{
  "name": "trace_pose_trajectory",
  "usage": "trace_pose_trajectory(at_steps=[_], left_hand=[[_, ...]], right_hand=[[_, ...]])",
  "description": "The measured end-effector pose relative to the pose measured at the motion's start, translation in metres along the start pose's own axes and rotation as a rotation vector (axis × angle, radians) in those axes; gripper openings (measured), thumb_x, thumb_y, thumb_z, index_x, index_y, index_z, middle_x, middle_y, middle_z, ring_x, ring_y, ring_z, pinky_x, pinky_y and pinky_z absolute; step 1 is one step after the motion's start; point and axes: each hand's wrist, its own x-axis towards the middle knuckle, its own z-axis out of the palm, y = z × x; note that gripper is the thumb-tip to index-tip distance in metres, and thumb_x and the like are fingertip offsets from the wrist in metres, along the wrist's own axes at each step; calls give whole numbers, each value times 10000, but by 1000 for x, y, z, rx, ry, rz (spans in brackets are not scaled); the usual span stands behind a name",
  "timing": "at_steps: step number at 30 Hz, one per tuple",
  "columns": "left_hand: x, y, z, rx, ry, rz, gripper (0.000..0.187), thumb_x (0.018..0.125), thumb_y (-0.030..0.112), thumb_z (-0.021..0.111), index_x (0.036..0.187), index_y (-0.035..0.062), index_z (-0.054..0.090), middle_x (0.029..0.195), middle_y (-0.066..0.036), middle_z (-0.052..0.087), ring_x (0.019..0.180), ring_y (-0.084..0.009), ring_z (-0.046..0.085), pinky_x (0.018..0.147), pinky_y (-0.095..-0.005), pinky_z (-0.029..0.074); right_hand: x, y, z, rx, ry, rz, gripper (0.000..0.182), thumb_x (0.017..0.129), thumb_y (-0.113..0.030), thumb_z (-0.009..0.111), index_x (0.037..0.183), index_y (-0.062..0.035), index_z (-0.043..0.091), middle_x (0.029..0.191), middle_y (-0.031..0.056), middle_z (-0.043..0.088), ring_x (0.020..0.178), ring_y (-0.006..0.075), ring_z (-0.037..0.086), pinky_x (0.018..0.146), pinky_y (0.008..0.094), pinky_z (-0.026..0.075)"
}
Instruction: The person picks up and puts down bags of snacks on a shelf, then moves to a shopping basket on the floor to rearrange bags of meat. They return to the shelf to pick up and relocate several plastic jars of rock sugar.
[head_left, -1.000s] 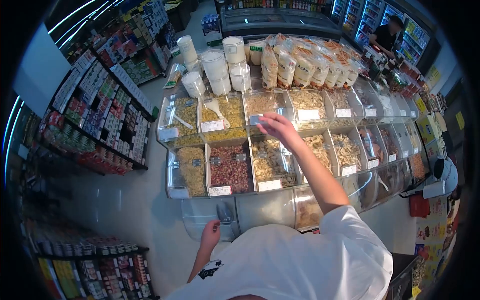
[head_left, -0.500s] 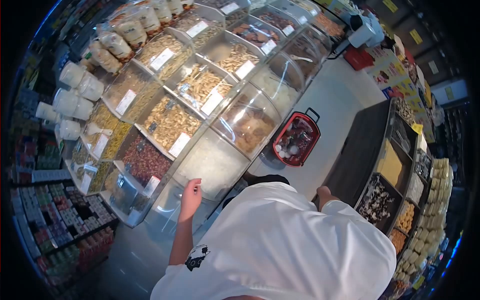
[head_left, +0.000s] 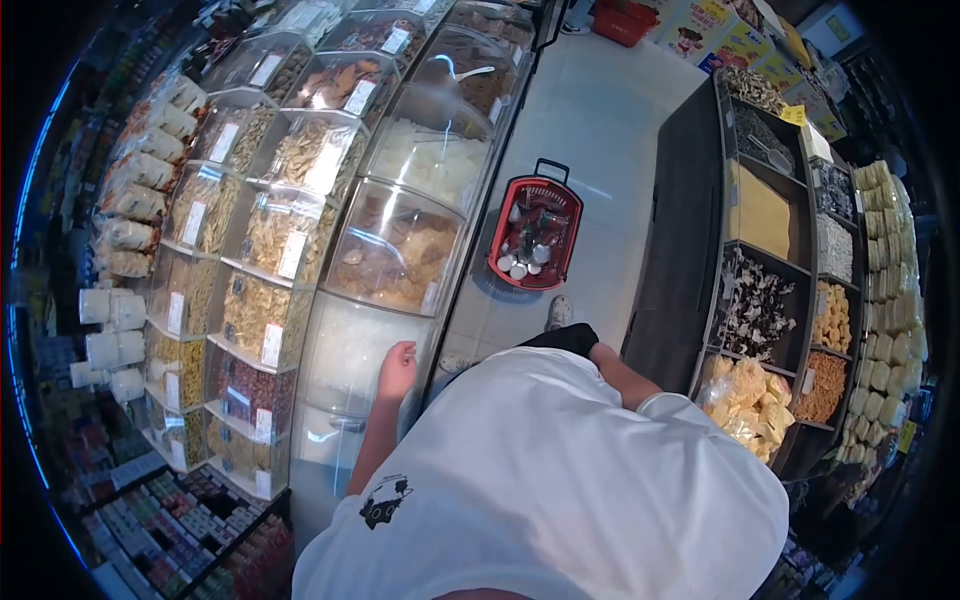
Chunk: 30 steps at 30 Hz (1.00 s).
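My left hand (head_left: 398, 370) is over the edge of a clear-lidded bin of white grains (head_left: 360, 345), its fingers loosely curled with nothing showing in them. Just beyond it is a covered bin of brownish dried food (head_left: 393, 250). On the other side, my right forearm (head_left: 625, 380) comes out of the white sleeve beside my dark shorts; the fingers of that hand are hidden. Ahead on the floor stands a red shopping basket (head_left: 570, 240) with a black handle, holding several white-topped containers.
Bins of dried goods with price cards (head_left: 290, 254) line the left. A dark display counter (head_left: 675, 220) runs along the right, with a pile of bagged yellowish food (head_left: 745, 400) at its near end. Another red basket (head_left: 625, 22) stands farther up the aisle.
My view has turned left, and the shelves now run more upright in it. The basket appears further left and higher. My left hand's fingers look more curled; the bagged yellowish food has come into view.
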Motion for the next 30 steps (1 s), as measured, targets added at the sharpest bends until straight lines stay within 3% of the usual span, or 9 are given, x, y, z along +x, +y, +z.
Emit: trace_pose_trajectory(at_steps=[2, 4, 5, 6, 13, 20, 23, 27, 30], left_hand=[[-4, -82, 58, 142, -104, -125, 348, 857, 94, 581, 1193, 27, 639, 1059, -195, 706, 998, -321, 688, 868, -399, 536], [-25, -101, 84, 351, -454, -458, 439, 836, 185, 636, 1241, 16, 616, 1105, -228, 702, 1060, -364, 678, 893, -440, 529], [-73, -213, 116, 344, -455, -469, 439, 836, 185, 636, 1241, 16, 616, 1105, -228, 702, 1060, -364, 678, 893, -440, 529], [-75, -265, 156, 417, -417, -507, 495, 824, 239, 659, 1258, 6, 608, 1107, -234, 705, 1061, -396, 670, 884, -455, 528], [-118, -110, 198, 288, -330, -520, 487, 827, 246, 664, 1248, 9, 615, 1103, -232, 706, 1061, -400, 668, 879, -456, 528], [-33, 112, 214, 114, -184, -527, 477, 829, 255, 670, 1237, 12, 623, 1097, -229, 707, 1060, -404, 667, 874, -457, 528], [0, 121, 199, 268, -289, -476, 443, 834, 224, 661, 1225, 17, 630, 1062, -231, 712, 1045, -378, 680, 865, -446, 532], [40, 4, 190, 52, -294, -630, 399, 830, 142, 620, 1215, 36, 637, 927, -176, 711, 860, -293, 705, 717, -414, 555], [74, -103, 180, -75, -357, -796, 407, 810, 82, 606, 1213, 39, 643, 853, -124, 687, 720, -240, 686, 584, -379, 535]], right_hand=[[-2, 18, -43, -32, -59, -49, 352, 850, -205, 640, 1072, 54, 726, 1056, 248, 715, 1056, 367, 696, 871, 461, 551], [-36, 14, -114, 291, -240, 308, 336, 833, -197, 647, 1045, 51, 727, 1094, 273, 700, 1081, 382, 681, 897, 460, 544], [-7, 45, -108, 266, -149, 266, 279, 805, -198, 617, 885, 39, 741, 943, 283, 709, 771, 336, 731, 753, 423, 573], [14, 65, -118, 257, -150, 260, 279, 805, -198, 617, 885, 39, 741, 943, 283, 709, 771, 336, 731, 753, 423, 573], [97, 146, -196, 109, 213, -42, 295, 789, -178, 541, 895, -5, 756, 958, 236, 721, 900, 369, 709, 795, 455, 556], [219, 188, -217, -177, 124, -104, 259, 815, -197, 583, 904, -10, 739, 1017, 233, 707, 977, 397, 679, 852, 465, 545], [178, 116, -256, 100, 331, -16, 274, 825, -179, 573, 939, 24, 718, 943, 252, 707, 872, 391, 695, 805, 450, 558], [164, 48, -237, 399, 234, -131, 322, 820, -148, 564, 1064, 13, 699, 843, 211, 724, 759, 397, 699, 755, 427, 562], [108, -16, -236, 335, 151, -176, 337, 810, -148, 589, 1094, -8, 705, 950, 227, 726, 887, 387, 700, 839, 426, 553]])
